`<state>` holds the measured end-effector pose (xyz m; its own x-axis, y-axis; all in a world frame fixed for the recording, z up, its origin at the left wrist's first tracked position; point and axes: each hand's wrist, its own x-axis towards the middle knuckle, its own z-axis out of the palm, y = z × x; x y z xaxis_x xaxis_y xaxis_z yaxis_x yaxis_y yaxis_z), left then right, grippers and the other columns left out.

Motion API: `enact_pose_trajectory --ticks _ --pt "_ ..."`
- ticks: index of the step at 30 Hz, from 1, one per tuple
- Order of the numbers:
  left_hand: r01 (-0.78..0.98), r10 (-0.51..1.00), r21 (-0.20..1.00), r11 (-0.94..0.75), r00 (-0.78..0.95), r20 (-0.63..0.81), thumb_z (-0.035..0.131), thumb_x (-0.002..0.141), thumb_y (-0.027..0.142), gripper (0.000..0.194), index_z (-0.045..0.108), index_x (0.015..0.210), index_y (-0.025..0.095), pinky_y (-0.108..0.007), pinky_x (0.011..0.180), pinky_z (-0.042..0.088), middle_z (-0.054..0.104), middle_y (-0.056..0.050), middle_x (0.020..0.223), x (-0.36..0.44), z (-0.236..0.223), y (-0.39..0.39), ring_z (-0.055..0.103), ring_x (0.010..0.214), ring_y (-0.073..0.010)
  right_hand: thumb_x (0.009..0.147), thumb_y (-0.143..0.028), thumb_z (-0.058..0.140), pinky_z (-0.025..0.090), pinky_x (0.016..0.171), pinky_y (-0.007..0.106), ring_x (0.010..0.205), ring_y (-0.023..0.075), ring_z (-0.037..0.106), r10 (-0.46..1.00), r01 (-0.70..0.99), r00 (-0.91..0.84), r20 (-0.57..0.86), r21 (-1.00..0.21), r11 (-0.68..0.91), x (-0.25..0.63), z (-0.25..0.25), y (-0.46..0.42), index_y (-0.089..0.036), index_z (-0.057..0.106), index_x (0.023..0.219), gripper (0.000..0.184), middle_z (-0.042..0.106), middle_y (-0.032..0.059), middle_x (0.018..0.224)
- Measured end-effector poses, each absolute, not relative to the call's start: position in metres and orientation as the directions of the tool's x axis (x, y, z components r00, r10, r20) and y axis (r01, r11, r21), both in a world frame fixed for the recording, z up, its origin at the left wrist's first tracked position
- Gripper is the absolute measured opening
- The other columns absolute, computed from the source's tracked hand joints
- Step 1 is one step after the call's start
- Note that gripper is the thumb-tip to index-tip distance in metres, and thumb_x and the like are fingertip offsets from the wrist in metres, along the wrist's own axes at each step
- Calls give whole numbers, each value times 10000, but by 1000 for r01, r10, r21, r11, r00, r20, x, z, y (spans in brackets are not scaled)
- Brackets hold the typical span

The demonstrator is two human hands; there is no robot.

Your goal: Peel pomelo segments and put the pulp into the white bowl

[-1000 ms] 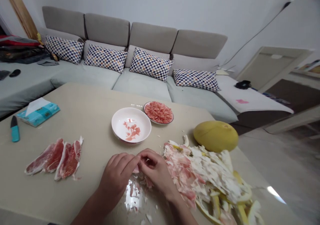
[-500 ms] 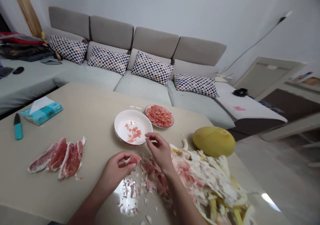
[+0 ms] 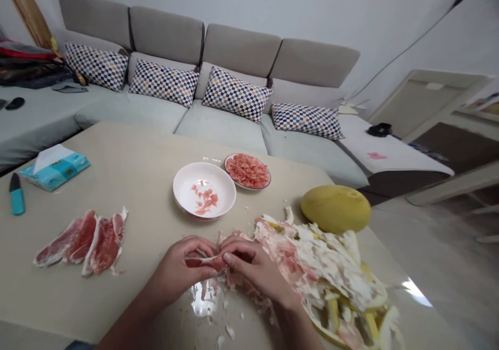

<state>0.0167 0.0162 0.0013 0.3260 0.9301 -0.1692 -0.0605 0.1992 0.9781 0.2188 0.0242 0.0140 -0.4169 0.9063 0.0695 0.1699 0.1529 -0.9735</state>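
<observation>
On the glossy beige tabletop [image 3: 128,158], at far left, a teal-handled knife [image 3: 16,197] lies just beside a soft tissue packet [image 3: 54,168]. Next, flattened pink pomelo segments [image 3: 83,241] lie side by side, their fibrous flesh looking wet. Your left hand [image 3: 177,267] and right hand [image 3: 253,269] meet at the middle, their fingers [image 3: 191,246] curled and pressed together, clamped on a pink-and-white membrane piece [image 3: 202,261], with pale scraps [image 3: 230,332] scattered below. Beyond your hands sit a smooth white bowl [image 3: 205,190] holding a few pink pulp bits and a small plate [image 3: 247,171] heaped with pulp. Further right, a ragged heap of white pith and yellow rind [image 3: 327,269] lies just beside your right hand, and a whole, dimpled yellow pomelo [image 3: 336,209] rests behind it.
</observation>
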Motion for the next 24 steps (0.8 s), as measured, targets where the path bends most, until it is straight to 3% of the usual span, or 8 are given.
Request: enact_pose_trajectory --ticks 3,6,10,15,19,21,24 --pt "-140 935 950 280 262 -238 819 637 213 335 640 919 196 -297 762 515 671 -49 989 16 -1 19 664 882 -204 902 -392 621 486 765 302 836 194 620 937 187 -341 71 -972 142 218 13 22 -189 721 794 251 667 61 849" --pt "-342 927 863 373 181 -329 840 647 252 508 571 1075 210 -293 789 513 681 -33 973 17 -1 20 673 823 -168 909 -384 611 476 767 292 838 188 614 962 182 -251 107 -971 156 214 12 19 -186 717 804 248 658 61 860" --pt "-534 903 729 428 215 -373 832 681 239 530 559 1133 191 -289 886 487 694 -44 982 21 -2 16 674 897 -161 906 -379 610 481 751 277 871 191 614 975 158 -197 106 -978 139 209 10 16 -194 711 798 237 654 59 886" --pt "-509 936 785 353 194 -295 820 705 253 365 609 992 172 -243 769 496 694 -16 868 20 -3 16 650 775 -130 877 -343 644 479 688 252 825 171 614 970 165 -234 59 -981 100 209 11 15 -201 727 856 166 662 58 933" --pt "-460 942 823 334 201 -270 826 699 275 400 611 1020 173 -226 713 494 687 -13 836 19 -3 19 632 737 -122 862 -343 657 451 583 228 659 131 587 958 133 -288 -11 -991 29 210 10 15 -182 712 831 173 664 41 822" --pt "-477 941 811 339 195 -278 822 707 280 430 595 1058 181 -234 742 500 682 -18 874 20 -2 18 636 772 -125 858 -347 657 424 520 221 579 114 559 963 127 -271 -14 -992 21 209 9 14 -176 708 819 182 653 32 773" --pt "-519 902 737 432 246 -355 772 768 322 407 562 1092 193 -311 836 520 658 -49 1017 23 -2 15 651 872 -154 857 -304 646 441 548 235 632 139 591 973 194 -209 96 -971 137 207 10 13 -180 719 799 155 668 45 771"
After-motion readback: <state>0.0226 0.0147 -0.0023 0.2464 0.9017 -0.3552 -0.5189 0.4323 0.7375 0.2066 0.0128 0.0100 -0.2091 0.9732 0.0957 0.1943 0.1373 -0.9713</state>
